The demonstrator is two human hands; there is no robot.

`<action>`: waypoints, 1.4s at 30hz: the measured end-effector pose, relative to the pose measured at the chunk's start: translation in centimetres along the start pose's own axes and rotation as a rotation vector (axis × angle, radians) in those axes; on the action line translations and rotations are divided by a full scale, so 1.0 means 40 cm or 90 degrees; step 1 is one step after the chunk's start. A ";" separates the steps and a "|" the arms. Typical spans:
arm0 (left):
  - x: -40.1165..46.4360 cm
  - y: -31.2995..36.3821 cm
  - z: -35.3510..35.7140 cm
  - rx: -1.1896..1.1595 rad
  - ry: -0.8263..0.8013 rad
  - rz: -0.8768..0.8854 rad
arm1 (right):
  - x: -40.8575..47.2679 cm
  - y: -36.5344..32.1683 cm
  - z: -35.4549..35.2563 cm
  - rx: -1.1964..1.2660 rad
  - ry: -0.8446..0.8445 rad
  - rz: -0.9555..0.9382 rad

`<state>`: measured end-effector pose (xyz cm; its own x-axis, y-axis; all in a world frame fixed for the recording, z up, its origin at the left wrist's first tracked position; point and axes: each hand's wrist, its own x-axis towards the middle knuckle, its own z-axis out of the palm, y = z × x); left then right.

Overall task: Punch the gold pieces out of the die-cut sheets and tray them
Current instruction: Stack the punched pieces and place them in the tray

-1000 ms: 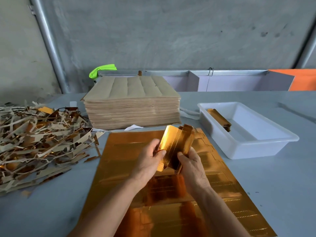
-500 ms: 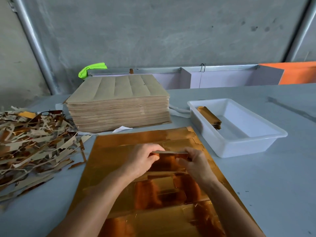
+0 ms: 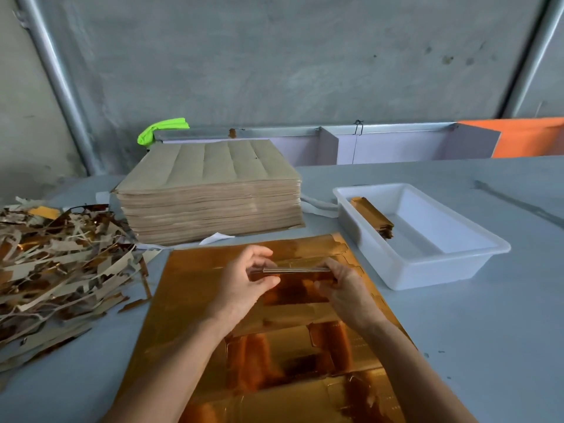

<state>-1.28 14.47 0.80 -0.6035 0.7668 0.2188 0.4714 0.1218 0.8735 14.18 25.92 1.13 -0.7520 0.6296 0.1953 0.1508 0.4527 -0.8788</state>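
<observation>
Both hands are gripping one thin stack of gold pieces [image 3: 297, 271], held edge-on and level between them. The left hand [image 3: 244, 282] is pinching the stack's left end, thumb below and fingers curled over the top; the right hand [image 3: 346, 285] is pinching the right end the same way. The stack is hovering just above the gold die-cut sheet [image 3: 195, 300], which is lying flat on the grey table [image 3: 488, 346] and mirroring the forearms in its foil.

To the right of the sheet, a white plastic tray [image 3: 433, 270] is sitting on the table, and a bundle of gold pieces already in it [image 3: 372, 216] is leaning against its left inner wall. Behind the sheet, a thick stack of brown-backed sheets [image 3: 210, 193] is resting squarely on the table, with a white scrap of paper [image 3: 216, 238] lying at its foot. On the left, a loose heap of offcut strips [image 3: 58, 264], tan and gold, is spreading across the tabletop. Something bright green [image 3: 161, 129] is lying behind the brown stack, beside a low metal-edged partition [image 3: 396, 141] at the table's far end, and an orange panel [image 3: 528, 137] is showing at the far right.
</observation>
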 end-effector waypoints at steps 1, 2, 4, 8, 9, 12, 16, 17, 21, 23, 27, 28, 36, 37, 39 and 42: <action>0.013 0.022 -0.008 0.064 -0.042 0.042 | 0.010 -0.008 -0.012 -0.030 -0.014 -0.005; 0.024 0.041 -0.011 0.131 -0.087 0.071 | 0.022 -0.013 -0.024 -0.052 -0.024 -0.010; 0.045 0.071 -0.005 0.205 -0.124 0.083 | 0.043 -0.021 -0.048 -0.061 -0.007 -0.016; 0.088 0.120 0.046 0.080 -0.016 0.012 | 0.089 -0.037 -0.089 0.030 0.204 0.082; 0.102 0.130 0.065 0.026 0.025 -0.026 | 0.100 -0.040 -0.100 0.062 0.257 0.125; 0.147 0.165 0.126 -0.177 0.119 -0.160 | 0.120 -0.035 -0.116 0.159 0.246 0.238; 0.189 0.209 0.218 -0.317 0.124 -0.266 | 0.130 -0.018 -0.130 0.245 0.206 0.264; 0.197 0.219 0.238 -0.313 0.124 -0.270 | 0.136 -0.013 -0.141 0.234 0.224 0.252; 0.248 0.247 0.294 -0.230 0.094 -0.236 | 0.175 0.005 -0.208 0.209 0.265 0.253; 0.280 0.255 0.312 -0.203 0.065 -0.225 | 0.200 0.018 -0.241 0.180 0.277 0.265; 0.333 0.256 0.348 -0.127 0.026 -0.182 | 0.249 0.053 -0.291 0.172 0.326 0.289; 0.343 0.252 0.358 -0.101 0.020 -0.160 | 0.259 0.063 -0.301 0.176 0.337 0.296; 0.393 0.237 0.430 0.154 -0.034 0.022 | 0.304 0.140 -0.363 0.193 0.373 0.338; 0.397 0.235 0.439 0.186 -0.035 0.038 | 0.309 0.148 -0.370 0.189 0.381 0.343; 0.403 0.233 0.458 0.246 -0.033 0.076 | 0.321 0.166 -0.386 0.183 0.401 0.351; 0.411 0.231 0.486 0.334 -0.042 0.120 | 0.342 0.186 -0.409 0.155 0.426 0.349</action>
<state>5.65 40.46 4.02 -0.4440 0.8414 0.3082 0.8345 0.2630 0.4843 15.50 48.24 4.37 -0.0717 0.9885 -0.1332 0.1818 -0.1184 -0.9762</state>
